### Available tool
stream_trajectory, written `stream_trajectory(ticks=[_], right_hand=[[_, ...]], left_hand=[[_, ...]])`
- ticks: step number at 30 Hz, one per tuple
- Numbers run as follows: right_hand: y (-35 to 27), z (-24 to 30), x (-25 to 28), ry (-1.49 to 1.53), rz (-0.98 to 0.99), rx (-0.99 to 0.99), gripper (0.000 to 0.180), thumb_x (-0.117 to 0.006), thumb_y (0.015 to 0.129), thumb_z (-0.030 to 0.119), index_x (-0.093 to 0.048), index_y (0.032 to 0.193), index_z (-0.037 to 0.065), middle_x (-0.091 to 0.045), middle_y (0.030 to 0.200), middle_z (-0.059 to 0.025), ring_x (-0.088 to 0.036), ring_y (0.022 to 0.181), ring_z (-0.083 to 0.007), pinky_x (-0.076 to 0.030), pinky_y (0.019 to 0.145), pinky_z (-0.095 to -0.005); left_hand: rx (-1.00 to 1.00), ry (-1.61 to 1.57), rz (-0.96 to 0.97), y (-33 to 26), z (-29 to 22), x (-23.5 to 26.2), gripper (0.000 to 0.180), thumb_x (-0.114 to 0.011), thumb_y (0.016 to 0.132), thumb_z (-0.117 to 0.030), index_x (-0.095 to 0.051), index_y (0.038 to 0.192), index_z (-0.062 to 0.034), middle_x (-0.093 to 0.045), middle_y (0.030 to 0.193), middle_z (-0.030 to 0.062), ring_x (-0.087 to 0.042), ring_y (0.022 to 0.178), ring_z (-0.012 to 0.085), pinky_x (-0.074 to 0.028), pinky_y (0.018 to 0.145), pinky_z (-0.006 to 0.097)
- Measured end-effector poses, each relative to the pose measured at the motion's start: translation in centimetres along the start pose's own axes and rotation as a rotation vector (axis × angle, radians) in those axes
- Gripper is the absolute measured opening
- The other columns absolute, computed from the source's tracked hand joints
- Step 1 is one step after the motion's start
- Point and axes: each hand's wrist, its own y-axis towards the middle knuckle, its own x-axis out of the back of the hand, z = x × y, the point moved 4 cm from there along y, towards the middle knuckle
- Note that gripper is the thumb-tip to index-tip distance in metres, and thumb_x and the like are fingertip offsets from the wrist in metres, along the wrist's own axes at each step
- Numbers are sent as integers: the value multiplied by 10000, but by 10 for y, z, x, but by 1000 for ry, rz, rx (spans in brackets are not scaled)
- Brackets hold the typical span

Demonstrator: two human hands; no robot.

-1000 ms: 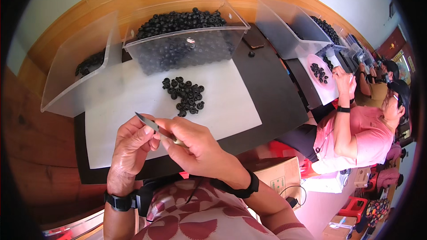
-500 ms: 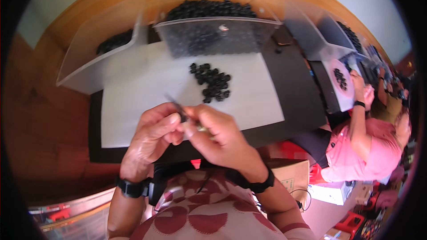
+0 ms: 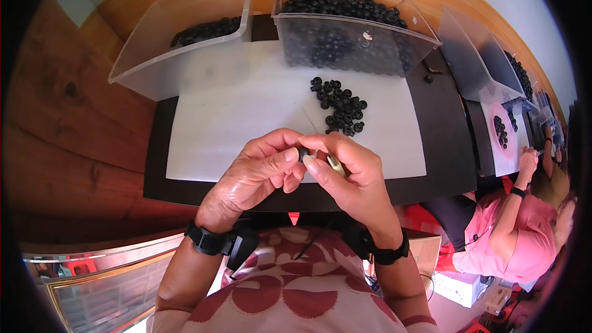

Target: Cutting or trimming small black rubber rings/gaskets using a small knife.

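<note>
My left hand (image 3: pixel 259 172) and my right hand (image 3: pixel 345 176) meet over the near edge of a white sheet (image 3: pixel 246 117) on a black table (image 3: pixel 441 148). Between the left fingertips sits a small black ring (image 3: pixel 303 152). The right hand holds a thin needle-like tool with a pale handle (image 3: pixel 335 163), its fine tip pointing up and away past the ring. A loose pile of small black rings (image 3: pixel 339 106) lies on the sheet just beyond my hands. Both wrists wear black bands.
Two clear plastic bins stand at the back: the left bin (image 3: pixel 185 43) holds few black rings, the right bin (image 3: pixel 345 31) is heaped with them. A further bin (image 3: pixel 475 61) and a person in a pink top (image 3: pixel 524 234) are at the right.
My hands have come together and closer to my body. The tool, earlier held out to the left, now meets the black ring between my fingertips. The camera view has shifted.
</note>
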Motion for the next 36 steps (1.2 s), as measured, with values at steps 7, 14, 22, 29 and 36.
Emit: stream_trajectory(ticks=[7, 14, 22, 29, 36], right_hand=[[-2, 8, -1, -26, 23, 15, 196, -692, 919, 21, -682, 1109, -24, -520, 758, -34, -469, 673, -120, -392, 601, -278], [1, 2, -1, -18, 5, 18, 206, -701, 916, 32, -687, 1114, -24, -529, 760, -34, -480, 666, -121, -396, 595, -277], [-1, -14, -4, 220, -43, -137, 142, -717, 957, 92, -674, 1047, -9, -640, 837, 8, -521, 740, -39, -442, 661, -211], [6, -17, 1, 302, -17, -346, 153, -664, 1007, 139, -662, 1033, -11, -647, 858, 12, -545, 784, -41, -467, 695, -220], [11, -25, 14, -70, -48, -269, 297, -633, 1022, 228, -543, 1183, -5, -621, 857, -80, -558, 734, -139, -471, 660, -301]], left_hand=[[13, -82, 43, 2, -4, 1, 312, -666, 1004, -199, -608, 1200, 37, -671, 931, 60, -595, 748, 100, -485, 662, 252], [53, -57, 21, 1, -5, 0, 342, -660, 1004, -206, -605, 1222, 53, -665, 1027, 97, -567, 756, 95, -445, 639, 249], [51, 38, 9, 8, -5, -2, 356, -674, 985, -221, -611, 1186, 66, -654, 928, 90, -482, 670, 102, -387, 600, 256], [86, 28, 51, 18, -9, 0, 356, -671, 987, -235, -608, 1184, 55, -586, 821, 35, -484, 677, 97, -368, 592, 249], [106, -56, -8, 36, -4, 22, 276, -619, 1025, -239, -626, 1156, 4, -607, 896, 16, -528, 742, 87, -411, 630, 245]])
